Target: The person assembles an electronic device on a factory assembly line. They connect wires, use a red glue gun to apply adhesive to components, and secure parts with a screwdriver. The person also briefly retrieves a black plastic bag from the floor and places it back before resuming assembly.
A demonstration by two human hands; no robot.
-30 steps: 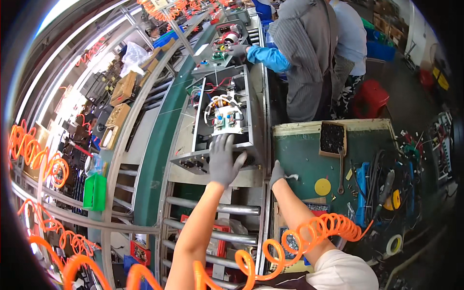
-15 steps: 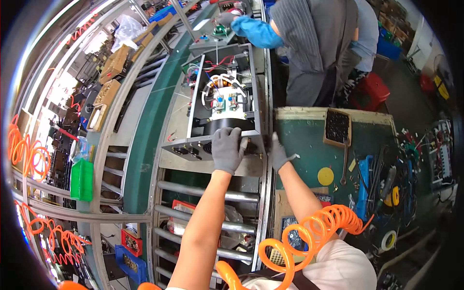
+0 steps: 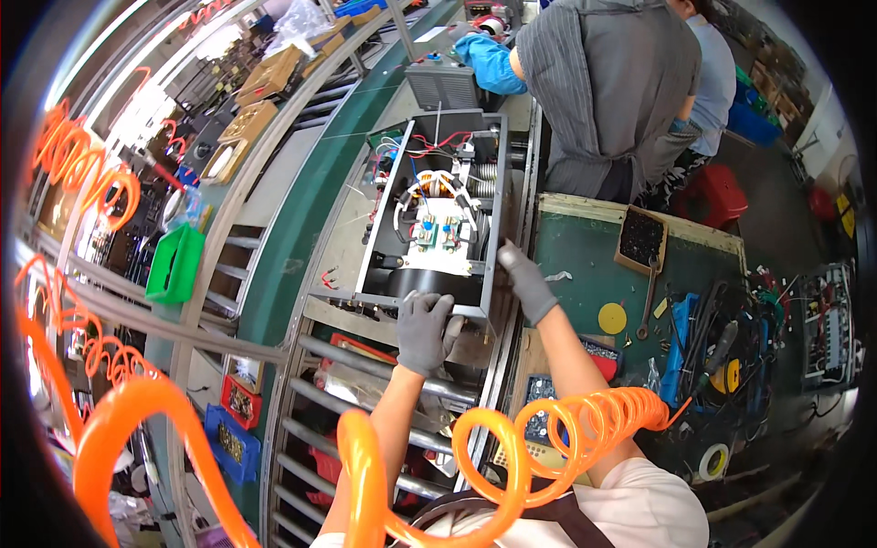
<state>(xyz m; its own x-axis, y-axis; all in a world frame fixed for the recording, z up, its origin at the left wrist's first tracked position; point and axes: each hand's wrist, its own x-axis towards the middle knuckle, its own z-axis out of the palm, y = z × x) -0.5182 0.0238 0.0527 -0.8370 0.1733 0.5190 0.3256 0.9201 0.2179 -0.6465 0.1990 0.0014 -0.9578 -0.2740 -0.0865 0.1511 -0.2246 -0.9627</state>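
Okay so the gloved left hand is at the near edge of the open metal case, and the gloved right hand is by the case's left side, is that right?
Not quite: the right hand is by the open metal case's right side, as the head view shows.

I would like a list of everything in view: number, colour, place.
Metal unit: 1, grey, centre
Vented box: 1, grey, behind unit
Rollers: several, silver, near side
Table: 1, green, right
Wrench: 1, metallic, on table
Parts box: 1, brown, on table
Disc: 1, yellow, on table
Green bin: 1, green, left
Red bin: 1, red, left
Blue bin: 1, blue, left
Hoses: several, orange, left, foreground
Stool: 1, red, upper right
People: 2, grey and pale clothing, top
Clutter: uncountable, mixed, both sides
Left hand: 1, grey glove, on unit's near edge
Right hand: 1, grey glove, beside unit's right wall
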